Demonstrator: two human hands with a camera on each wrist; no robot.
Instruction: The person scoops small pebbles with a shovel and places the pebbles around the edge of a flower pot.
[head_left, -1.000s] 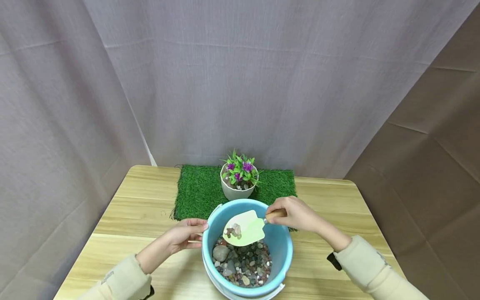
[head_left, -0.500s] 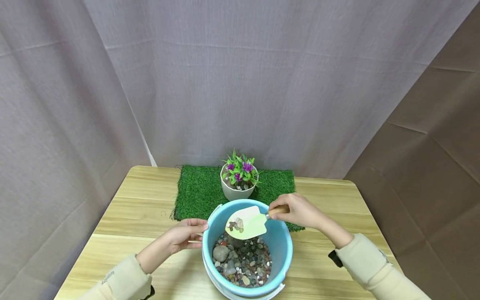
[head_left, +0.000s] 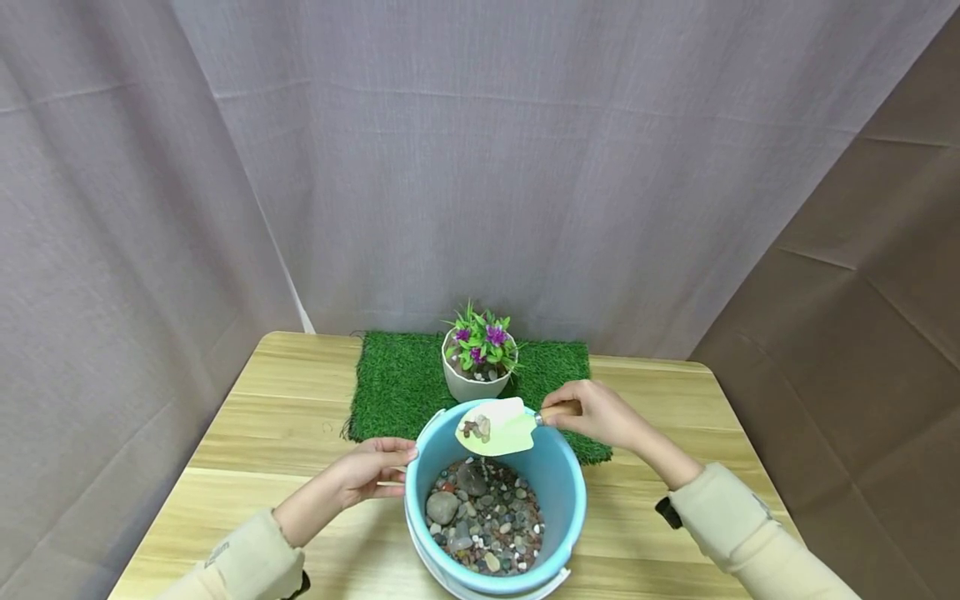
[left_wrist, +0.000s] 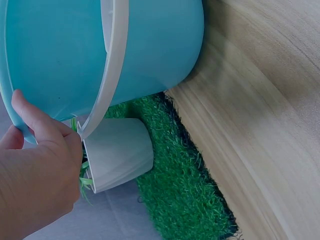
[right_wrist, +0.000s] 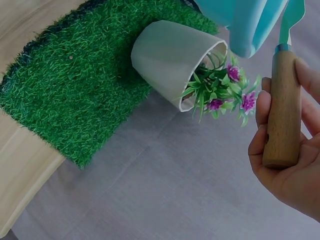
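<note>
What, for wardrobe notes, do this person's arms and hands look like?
The left sleeve and right sleeve are pale beige; unreadable grey lettering marks the left. Each shows a black strap near its end. Left hand and right hand are gloveless.

Fabric encloses the work area on three sides. A grey-mauve rear drape (head_left: pixel 480 208) hangs in soft vertical folds, crossed by near-horizontal creases. A left drape (head_left: pixel 112 250) of similar colour meets it along a slanting line, which widens to a thin white strip (head_left: pixel 303 310) just above the table. A right-hand cloth (head_left: pixel 855 333), darker and browner, shows straight fold creases.

Table (head_left: pixel 277 417): pale yellow-brown surface, wood grain, plank-like lines running crosswise, both far corners rounded. Far edge lies close to the rear drape.

Lighting: diffuse, soft shadows on the tabletop; both wrist views look dimmer than the head view.
</note>
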